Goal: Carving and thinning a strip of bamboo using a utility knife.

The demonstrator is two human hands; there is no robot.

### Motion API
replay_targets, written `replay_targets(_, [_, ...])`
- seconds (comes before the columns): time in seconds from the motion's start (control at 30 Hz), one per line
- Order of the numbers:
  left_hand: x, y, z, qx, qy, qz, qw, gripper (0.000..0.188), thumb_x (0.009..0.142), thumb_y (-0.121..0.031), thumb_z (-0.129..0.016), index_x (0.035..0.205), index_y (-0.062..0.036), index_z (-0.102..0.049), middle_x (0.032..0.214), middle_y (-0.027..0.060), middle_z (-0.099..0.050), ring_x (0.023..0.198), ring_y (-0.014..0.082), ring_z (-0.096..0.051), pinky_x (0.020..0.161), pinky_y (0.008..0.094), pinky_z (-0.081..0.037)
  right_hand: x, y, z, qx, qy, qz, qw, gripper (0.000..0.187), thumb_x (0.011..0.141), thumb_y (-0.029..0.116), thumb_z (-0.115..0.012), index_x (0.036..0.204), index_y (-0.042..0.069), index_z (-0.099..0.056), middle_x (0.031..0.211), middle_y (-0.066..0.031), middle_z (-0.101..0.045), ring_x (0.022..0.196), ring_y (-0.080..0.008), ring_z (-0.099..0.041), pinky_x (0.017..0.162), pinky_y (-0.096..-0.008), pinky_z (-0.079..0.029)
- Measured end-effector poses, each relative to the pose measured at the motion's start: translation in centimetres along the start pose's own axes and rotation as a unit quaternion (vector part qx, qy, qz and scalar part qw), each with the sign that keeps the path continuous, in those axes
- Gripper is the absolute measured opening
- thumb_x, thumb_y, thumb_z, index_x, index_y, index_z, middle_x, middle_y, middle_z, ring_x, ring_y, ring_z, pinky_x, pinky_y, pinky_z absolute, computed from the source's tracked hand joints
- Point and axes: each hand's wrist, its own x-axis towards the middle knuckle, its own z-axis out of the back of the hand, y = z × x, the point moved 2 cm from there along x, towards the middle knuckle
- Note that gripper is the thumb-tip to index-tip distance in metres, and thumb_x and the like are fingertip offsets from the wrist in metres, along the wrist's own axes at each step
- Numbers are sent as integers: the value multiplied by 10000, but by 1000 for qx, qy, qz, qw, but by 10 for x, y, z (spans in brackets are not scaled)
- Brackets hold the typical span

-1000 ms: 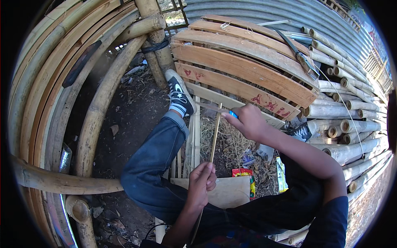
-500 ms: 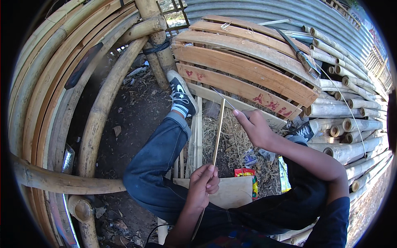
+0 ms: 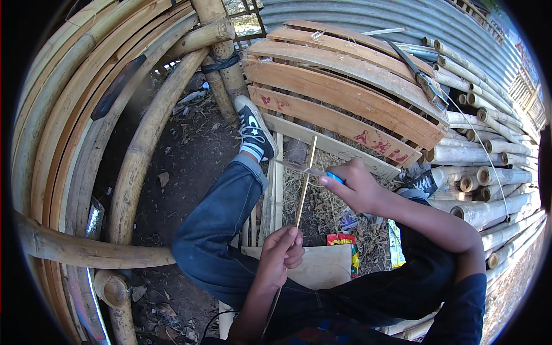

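Note:
My left hand (image 3: 281, 255) is closed around a thin bamboo strip (image 3: 303, 198), low in front of my lap. The strip slants up and away from me, and its lower end runs back beside my left forearm. In my right hand (image 3: 355, 187) is a knife (image 3: 294, 167) with a blue handle, part of it hidden by the fingers. Its blade points left and crosses the strip in its upper half, seemingly touching it. The strip's far tip stands out beyond the blade.
A slatted wooden crate (image 3: 345, 80) stands ahead, with a large blade-like tool (image 3: 422, 80) on top. Bamboo poles (image 3: 477, 152) are stacked at right; more poles and planks (image 3: 135, 155) line the left. A board (image 3: 328, 267) and coloured wrappers (image 3: 397, 244) lie between my legs.
My right hand has turned and brought the knife down along the strip, so the blade now points left across it and the blue handle shows. My left hand keeps its hold.

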Motion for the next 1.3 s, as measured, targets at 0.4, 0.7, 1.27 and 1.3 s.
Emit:
replay_targets(0.4, [-1, 4, -4, -33, 21, 33, 999, 325, 994, -323, -400, 761, -97, -408, 534, -73, -230, 422, 13, -188, 372, 191, -140, -1, 12, -15, -216, 23, 113, 969, 530, 896, 474, -485, 612, 40, -588, 483, -155, -517, 480, -352, -560, 493, -447, -452])
replay_targets(0.7, [2, 8, 3, -34, 0, 26, 999, 326, 992, -332, -404, 761, -101, -407, 535, -75, -224, 414, 13, -181, 366, 188, -136, 9, -3, -10, -192, -11, 57, 980, 533, 916, 448, -469, 612, 25, -582, 487, -167, -503, 494, -370, -552, 516, -447, -446])
replay_targets(1.27, [6, 6, -3, 127, -7, -11, 992, 324, 1003, -283, -377, 911, -10, -526, 542, -55, -298, 436, 18, -258, 403, 192, -202, -1, -28, 26, -86, -6, 5, 996, 586, 926, 472, -453, 599, -3, -553, 443, -118, -436, 428, -275, -498, 485, -392, -411])
replay_targets(1.3, [7, 5, -3, 159, -7, -18, 987, 340, 1006, -284, -368, 940, 3, -538, 542, -54, -305, 440, 16, -258, 407, 190, -203, -1, -18, 19, -86, -7, 4, 996, 586, 926, 472, -453, 599, -3, -553, 443, -118, -436, 428, -275, -498, 485, -392, -411])
